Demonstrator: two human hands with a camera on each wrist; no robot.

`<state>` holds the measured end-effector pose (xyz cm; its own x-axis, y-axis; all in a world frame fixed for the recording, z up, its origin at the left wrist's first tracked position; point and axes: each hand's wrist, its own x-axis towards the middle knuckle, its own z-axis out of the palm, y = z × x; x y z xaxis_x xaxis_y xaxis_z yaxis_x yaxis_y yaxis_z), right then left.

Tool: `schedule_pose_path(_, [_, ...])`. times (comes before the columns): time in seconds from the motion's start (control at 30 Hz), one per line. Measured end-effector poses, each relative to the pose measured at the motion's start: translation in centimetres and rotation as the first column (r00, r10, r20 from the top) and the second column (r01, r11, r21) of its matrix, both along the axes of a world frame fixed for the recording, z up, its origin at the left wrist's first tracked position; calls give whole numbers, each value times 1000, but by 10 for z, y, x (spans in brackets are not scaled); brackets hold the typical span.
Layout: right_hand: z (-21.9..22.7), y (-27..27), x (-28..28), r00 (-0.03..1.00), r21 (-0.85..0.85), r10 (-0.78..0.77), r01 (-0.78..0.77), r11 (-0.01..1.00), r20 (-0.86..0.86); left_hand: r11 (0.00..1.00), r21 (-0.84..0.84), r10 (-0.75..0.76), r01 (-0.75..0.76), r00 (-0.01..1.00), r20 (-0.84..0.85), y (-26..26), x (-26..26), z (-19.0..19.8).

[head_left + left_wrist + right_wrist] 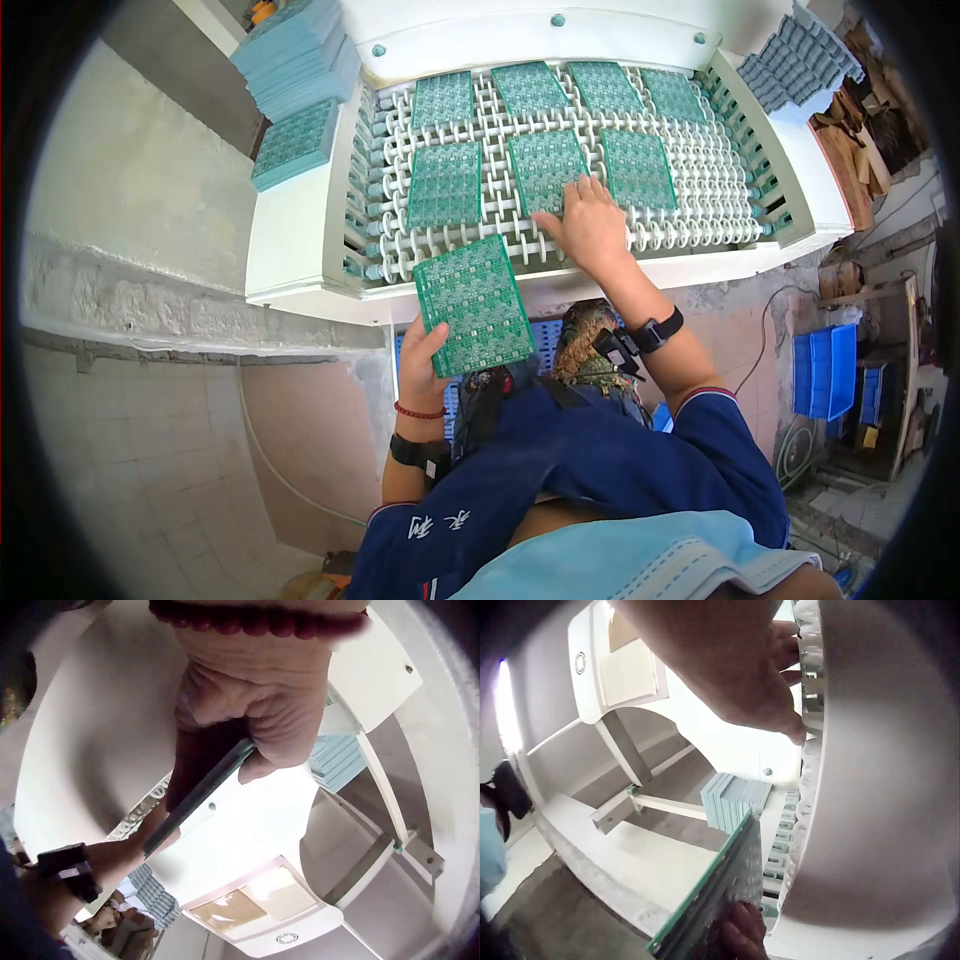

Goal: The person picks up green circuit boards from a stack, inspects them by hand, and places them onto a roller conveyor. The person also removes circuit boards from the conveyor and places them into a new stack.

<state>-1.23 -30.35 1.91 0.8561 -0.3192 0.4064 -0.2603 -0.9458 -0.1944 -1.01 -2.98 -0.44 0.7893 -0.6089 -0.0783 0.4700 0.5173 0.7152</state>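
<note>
The left hand (422, 362) grips a green rectangular circuit panel (475, 305), thumb across its face, just before the white-wheeled roller conveyor (715, 190). The right hand (592, 228), fingers loosely extended, reaches a similar green panel (545, 165) on that conveyor; light edge contact should keep it flat and apart from neighbours.

A green circuit board (475, 308) tilts near seven boards (445, 186) on rollers (690, 236).
</note>
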Motion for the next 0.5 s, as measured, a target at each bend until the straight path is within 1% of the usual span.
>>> schedule_pose_path(0.1, [1,-1,4,998,13,-35,36,999,-52,1000,18,6,-5,1000,-5,2,1,-1])
schedule_pose_path(0.13, [3,-2,1,999,-12,23,-22,1000,45,1000,20,9,-9,1000,-6,2,2,-3])
schedule_pose_path(0.2, [13,-2,-13,962,-86,154,-138,987,227,1000,16,20,-20,1000,3,0,5,-3])
schedule_pose_path(0.23, [23,3,-23,979,164,149,-171,972,138,1000,14,24,-24,1000,7,-2,5,-2])
schedule_pose_path(0.27, [36,9,-34,986,405,163,-167,899,47,1000,13,27,-27,1000,11,-4,5,-1])
schedule_pose_path(0.3, [41,15,-45,981,622,192,-126,773,-39,999,13,35,-35,999,11,-8,4,2])
schedule_pose_path(0.33, [33,20,-54,958,754,284,-165,636,-30,999,12,40,-40,999,14,-14,5,5])
schedule_pose_path(0.37, [19,25,-61,930,859,368,-189,477,0,999,9,43,-43,999,21,-21,6,7])
schedule_pose_path(0.4, [12,26,-64,896,934,442,-197,299,47,999,6,41,-41,999,21,-26,6,8])
schedule_pose_path(0.5, [4,11,-72,946,996,325,-44,75,17,1000,2,31,-31,999,18,-33,5,7])
